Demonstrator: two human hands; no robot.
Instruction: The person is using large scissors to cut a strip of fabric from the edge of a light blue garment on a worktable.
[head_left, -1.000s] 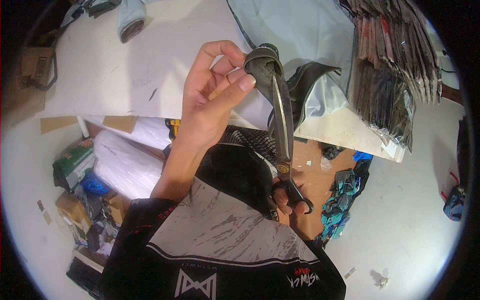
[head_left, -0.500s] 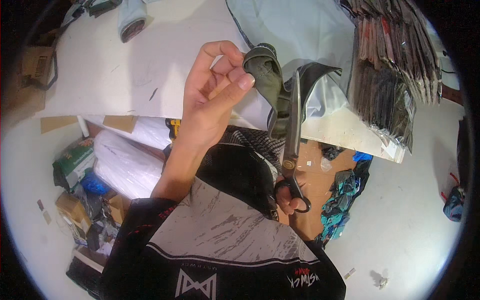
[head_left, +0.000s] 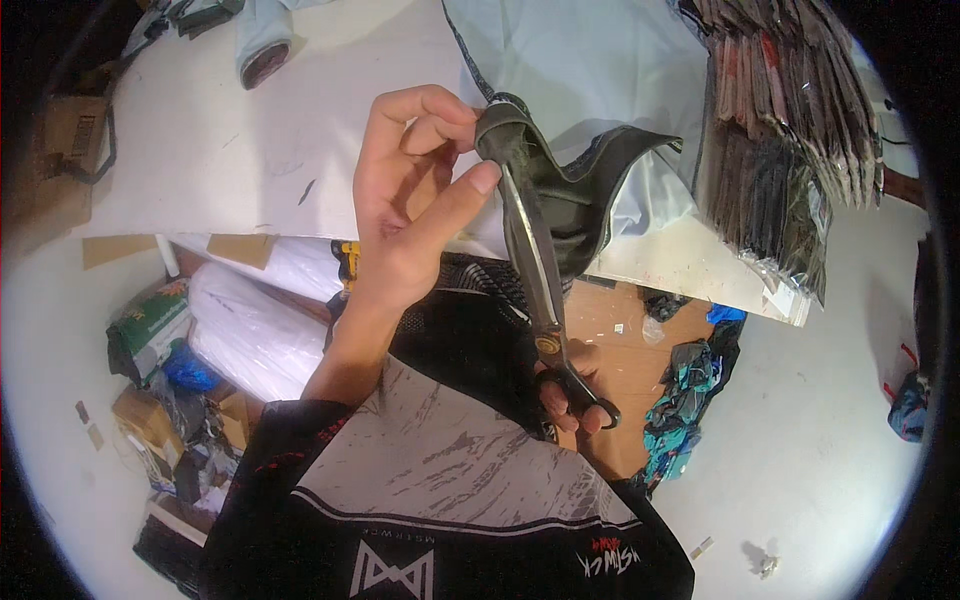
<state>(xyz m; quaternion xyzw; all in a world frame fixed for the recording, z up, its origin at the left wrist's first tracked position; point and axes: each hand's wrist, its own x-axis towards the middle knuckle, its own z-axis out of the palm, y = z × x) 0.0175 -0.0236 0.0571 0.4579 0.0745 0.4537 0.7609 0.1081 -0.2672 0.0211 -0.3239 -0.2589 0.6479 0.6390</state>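
My left hand (head_left: 415,190) is raised over the table's near edge, thumb and fingertips pinching a dark olive-green fabric band (head_left: 575,195). This band curls to the right and joins a pale, light-blue cloth piece (head_left: 600,70) spread on the table. Below and to the right, my right hand (head_left: 572,395) grips the black handles of a large pair of scissors (head_left: 535,265). Its long blades point up and a little left, nearly closed, and the tips reach the band right beside my left thumb. Whether the tips cut into the fabric I cannot tell.
A stack of dark garments in clear plastic bags (head_left: 775,130) lies on the right of the white table (head_left: 230,150). Below the table are white plastic-wrapped bundles (head_left: 250,320), a green bag (head_left: 150,325), cardboard boxes and teal-and-black fabric scraps (head_left: 685,400).
The scissors have tilted left, their tips moving from beside the band onto it near my left thumb. My left hand has shifted slightly left and turned the fabric.
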